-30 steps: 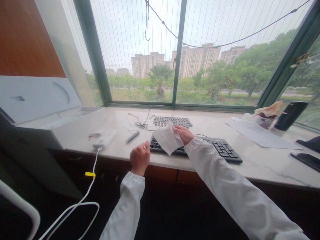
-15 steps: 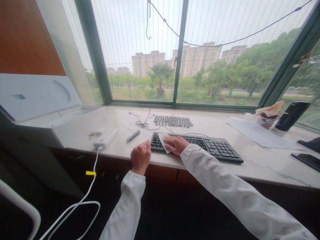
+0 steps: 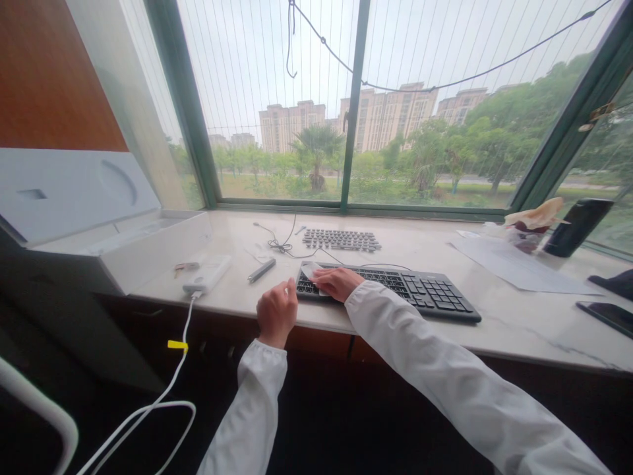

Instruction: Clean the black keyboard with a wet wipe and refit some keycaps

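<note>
A black keyboard [image 3: 440, 297] lies at the desk's front edge, with the keycaps off its left and middle part and still on at its right end. My left hand [image 3: 277, 311] is closed at the keyboard's left edge, thumb and curled fingers against the corner. Under the fingers of my right hand [image 3: 339, 282] is a white wipe [image 3: 310, 269], pressed onto the bare key sockets at the left end. The right palm and sleeve cover part of the middle. Behind the keyboard, the loose keycaps [image 3: 341, 239] lie set out in rows.
Left of the keyboard are a small dark grey bar-shaped tool [image 3: 262, 270], a white power strip [image 3: 208, 274] with its cord hanging down, and an open white box [image 3: 148, 244]. A bundled cable [image 3: 281, 246] lies behind. Paper [image 3: 519, 264], a black cylinder [image 3: 578, 227] and a phone [image 3: 608, 316] are at right.
My right hand has slid a little to the left along the keyboard, and the wipe has flattened under its fingers. My left hand stays at the keyboard's corner.
</note>
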Demonstrator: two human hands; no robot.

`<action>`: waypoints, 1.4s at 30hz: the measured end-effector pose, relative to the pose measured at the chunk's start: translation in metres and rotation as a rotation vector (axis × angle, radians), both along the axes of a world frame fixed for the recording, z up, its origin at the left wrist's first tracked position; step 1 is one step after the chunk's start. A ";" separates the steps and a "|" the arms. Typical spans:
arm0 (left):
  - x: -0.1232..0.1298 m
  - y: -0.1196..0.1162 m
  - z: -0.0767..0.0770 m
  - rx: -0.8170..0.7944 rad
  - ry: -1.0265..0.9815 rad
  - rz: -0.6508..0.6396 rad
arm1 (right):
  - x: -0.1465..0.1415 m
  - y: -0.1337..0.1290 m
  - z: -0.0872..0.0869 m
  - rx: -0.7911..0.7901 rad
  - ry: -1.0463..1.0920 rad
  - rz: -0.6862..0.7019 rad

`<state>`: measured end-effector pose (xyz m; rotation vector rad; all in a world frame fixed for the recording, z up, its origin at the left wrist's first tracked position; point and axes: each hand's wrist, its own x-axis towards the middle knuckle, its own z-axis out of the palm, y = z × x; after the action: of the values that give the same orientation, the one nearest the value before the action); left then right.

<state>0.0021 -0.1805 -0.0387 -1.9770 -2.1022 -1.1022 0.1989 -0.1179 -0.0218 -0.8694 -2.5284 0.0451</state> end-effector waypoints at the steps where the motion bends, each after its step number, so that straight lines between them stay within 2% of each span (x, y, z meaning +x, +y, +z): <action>1: 0.000 0.000 0.000 -0.006 0.000 0.001 | 0.001 0.001 0.001 0.001 -0.004 0.004; 10: 0.001 -0.001 0.003 -0.024 -0.004 0.004 | 0.011 0.005 0.000 0.057 -0.032 -0.005; 26: 0.000 -0.002 0.003 -0.017 -0.011 -0.009 | 0.036 0.002 0.003 0.034 -0.155 -0.001; 32: -0.001 -0.001 0.000 0.007 -0.008 -0.009 | 0.058 0.004 0.002 0.070 -0.273 0.014; 42: -0.001 -0.001 0.001 0.021 -0.013 -0.010 | 0.101 -0.015 0.008 0.072 -0.320 -0.032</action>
<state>0.0013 -0.1812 -0.0381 -1.9791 -2.0806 -1.1363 0.2995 -0.1331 -0.0135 -0.9519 -2.7891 -0.2101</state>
